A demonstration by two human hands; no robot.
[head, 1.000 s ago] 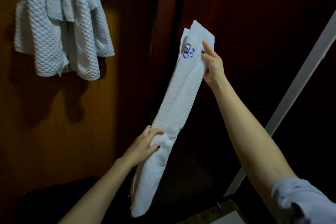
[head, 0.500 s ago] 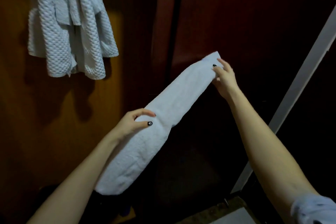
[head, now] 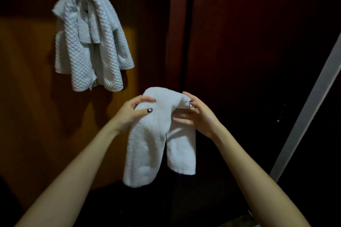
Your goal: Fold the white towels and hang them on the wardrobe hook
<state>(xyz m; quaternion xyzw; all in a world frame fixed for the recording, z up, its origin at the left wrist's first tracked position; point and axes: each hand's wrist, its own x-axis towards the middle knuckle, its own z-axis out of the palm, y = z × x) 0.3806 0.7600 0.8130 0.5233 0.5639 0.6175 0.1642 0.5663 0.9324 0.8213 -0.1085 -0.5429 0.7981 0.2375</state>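
The left hand (head: 129,114) and right hand (head: 201,116) each pinch the fold of a doubled white towel (head: 156,143), below and right of the hanging quilted cloth (head: 88,42).

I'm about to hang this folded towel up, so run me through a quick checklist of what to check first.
1. The left hand grips the white towel at the fold: ok.
2. The right hand pinches the fold's other side: ok.
3. Hanging halves level: not ok, the left half hangs lower.
4. The wardrobe hook is free: cannot tell, it is hidden under the quilted white cloth hanging there.
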